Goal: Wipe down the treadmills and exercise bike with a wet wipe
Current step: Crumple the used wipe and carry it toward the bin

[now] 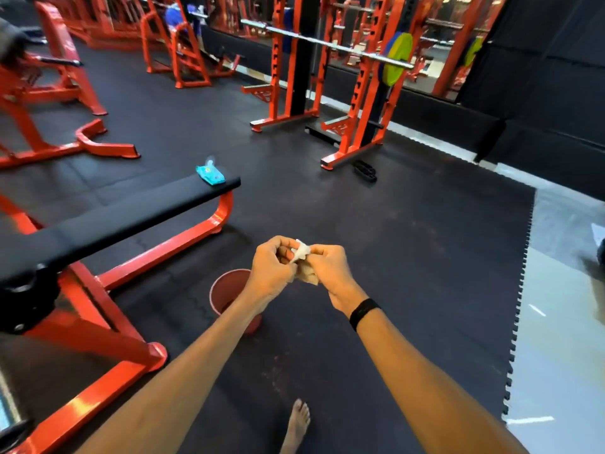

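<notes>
Wet wipe point(302, 253) btwn left hand point(270, 268) & right hand point(329, 268), above red bucket point(226, 291).

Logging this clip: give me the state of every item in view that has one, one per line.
Wet wipe: crumpled, soiled, pinched between both hands.
Left hand: gripping the wipe.
Right hand: gripping the wipe.
Wipes pack: lying on the bench end, a wipe poking out of the top.
Red bucket: upright on the floor below the hands; contents not visible.
Bench: flat, holding only the pack.
Barbell: racked, plates loaded.
</notes>
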